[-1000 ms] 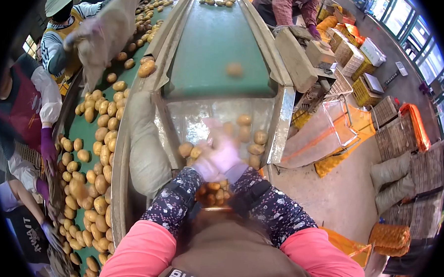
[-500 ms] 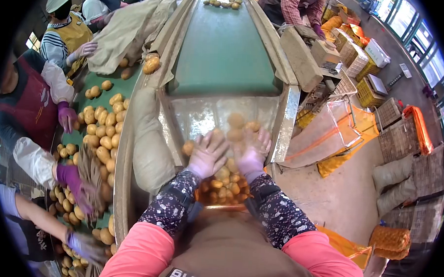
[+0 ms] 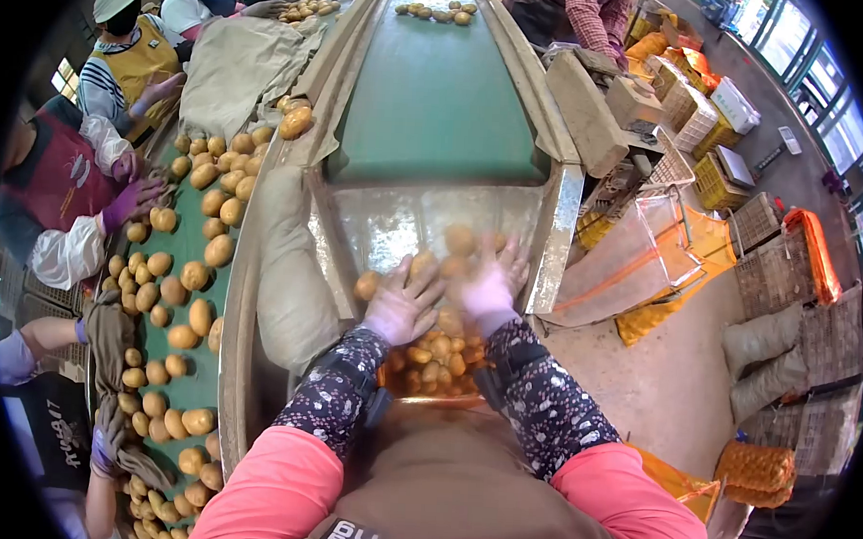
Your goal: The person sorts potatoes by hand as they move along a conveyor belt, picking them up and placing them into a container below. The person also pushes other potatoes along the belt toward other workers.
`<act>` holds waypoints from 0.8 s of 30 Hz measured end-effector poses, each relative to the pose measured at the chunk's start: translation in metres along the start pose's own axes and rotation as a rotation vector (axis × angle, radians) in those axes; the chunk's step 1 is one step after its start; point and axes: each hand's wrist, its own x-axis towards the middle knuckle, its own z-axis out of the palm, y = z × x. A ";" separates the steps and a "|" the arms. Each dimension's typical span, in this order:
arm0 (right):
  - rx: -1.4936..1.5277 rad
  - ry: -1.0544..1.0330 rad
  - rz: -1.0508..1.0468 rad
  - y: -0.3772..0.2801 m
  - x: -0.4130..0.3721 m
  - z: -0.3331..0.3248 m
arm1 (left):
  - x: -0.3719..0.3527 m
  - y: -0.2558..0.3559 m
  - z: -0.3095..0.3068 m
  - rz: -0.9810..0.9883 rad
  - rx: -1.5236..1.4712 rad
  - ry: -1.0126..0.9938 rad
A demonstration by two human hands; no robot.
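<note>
My left hand (image 3: pixel 403 302), in a pale glove, lies over the lower end of the metal chute (image 3: pixel 386 215) with its fingers spread. Beside its fingertips is a single potato (image 3: pixel 367 285). My right hand (image 3: pixel 492 284), gloved too and slightly blurred, has its fingers apart near a few potatoes (image 3: pixel 460 238) on the chute. Neither hand grips anything. Just below both hands, many potatoes (image 3: pixel 438 352) fill an orange-looking bag or container at the chute's mouth, close to my apron. Part of it is hidden by my forearms.
A green conveyor belt (image 3: pixel 434 106) leads to the chute, with several potatoes at its far end. A stuffed cloth pad (image 3: pixel 292 263) lines the left side. Co-workers stand along another potato-covered belt (image 3: pixel 201 356) at left. Right are a mesh bag on a frame (image 3: pixel 625 254) and crates (image 3: pixel 774 251).
My right hand has shifted slightly over the chute; my left hand stays nearly still. On the left belt, the potatoes and the co-workers' hands and cloths have moved.
</note>
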 end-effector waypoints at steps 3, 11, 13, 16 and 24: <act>-0.114 -0.325 0.123 -0.024 0.020 -0.011 | -0.001 -0.002 0.006 -0.027 -0.040 0.015; -0.336 -0.130 -0.206 0.030 0.004 0.057 | 0.003 0.006 0.005 -0.480 0.030 0.169; -0.348 -0.069 -0.280 0.027 -0.014 0.043 | 0.008 0.008 0.002 -0.563 0.104 0.131; -0.897 0.387 -0.532 0.026 -0.019 0.033 | 0.011 0.008 -0.003 -0.571 0.079 0.061; -0.215 -0.111 -0.014 0.003 0.000 0.005 | 0.005 0.004 0.000 -0.431 0.007 0.090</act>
